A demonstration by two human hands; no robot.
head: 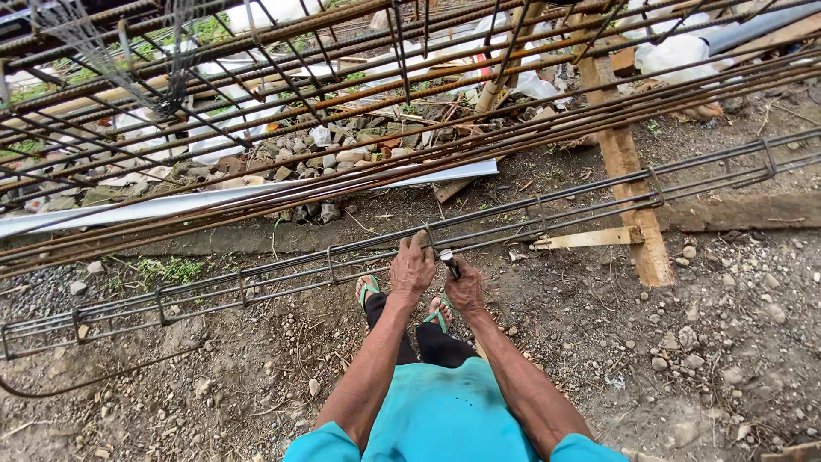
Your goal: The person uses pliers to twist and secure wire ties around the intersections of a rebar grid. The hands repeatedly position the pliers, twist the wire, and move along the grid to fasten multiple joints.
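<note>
A long steel rebar cage (pixel 256 278) with rectangular stirrups lies just above the dirt, running from lower left to upper right. My left hand (pixel 411 269) grips the cage's near bar at a stirrup. My right hand (pixel 464 287) sits right beside it, closed on a small metal tying tool (pixel 449 262) whose tip points at the same joint. Both of my feet, in green flip-flops (pixel 368 289), stand directly under the cage.
A stack of long rusty rebar (pixel 342 128) crosses overhead at the back. A wooden plank (pixel 629 171) stands under it on the right, with a thinner slat (pixel 590 238) beside it. Stones, white sacks and rubble lie behind. The ground is gravelly dirt.
</note>
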